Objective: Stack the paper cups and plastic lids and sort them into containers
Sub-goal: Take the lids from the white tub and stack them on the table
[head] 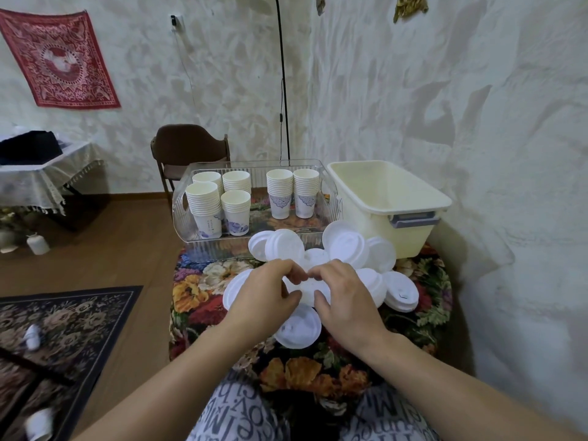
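From the head view, my left hand and right hand meet at the middle of the table, fingers curled, both pinching the same white lid between fingertips and thumbs. Loose lids lie scattered around my hands: a leaning bunch from 11 to 1 o'clock, two more at 3 o'clock, one under my left hand at 9 o'clock, and one flat at 6 o'clock just beneath my wrists. At 12 o'clock, beyond the lids, stands a clear tray holding six stacks of paper cups, four at its left end and two at its right. At 1 o'clock, touching the tray's right side, sits a cream bin with a grey handle. A brown chair stands behind the tray.
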